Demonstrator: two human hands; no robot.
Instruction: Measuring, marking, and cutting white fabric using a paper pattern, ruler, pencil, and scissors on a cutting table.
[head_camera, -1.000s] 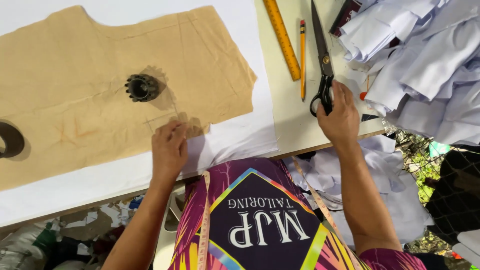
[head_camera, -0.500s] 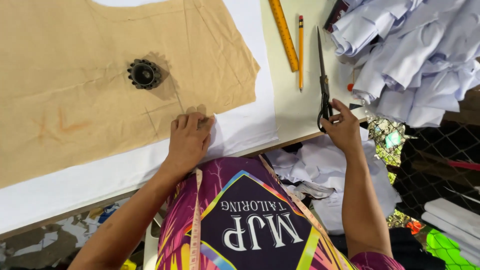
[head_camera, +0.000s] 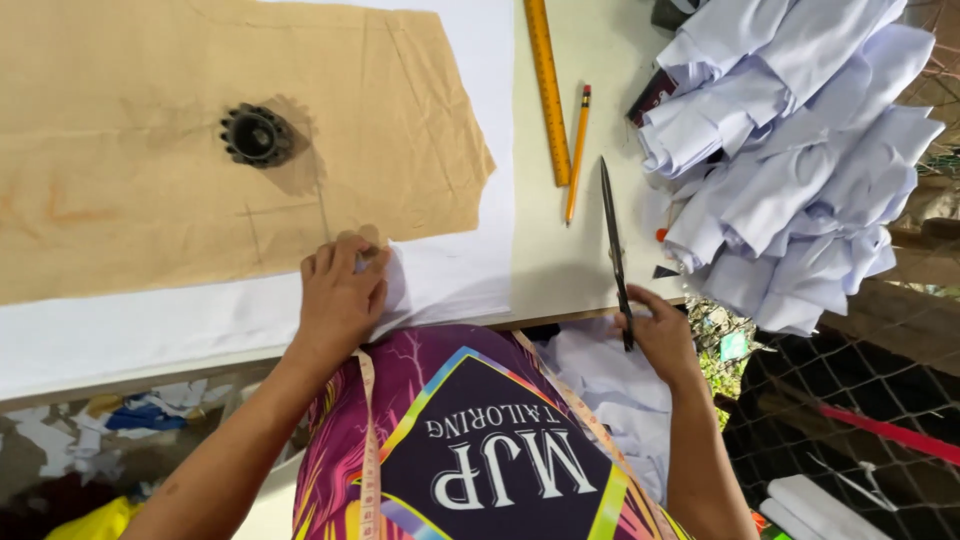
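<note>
We see two bare arms with no sleeves on them. The left hand (head_camera: 340, 295) has no ring and no glove. The right hand (head_camera: 662, 335) is bare too, and we see no watch or band on either wrist. The shirt (head_camera: 480, 450) is very bright. It is mostly purple and pink, with wavy lines like lightning. In the middle there is a big dark blue patch with white letters on it. Around that patch run thin stripes of green, yellow, blue and orange. A soft tape measure (head_camera: 368, 440) hangs around the neck and lies down the front of the shirt.
</note>
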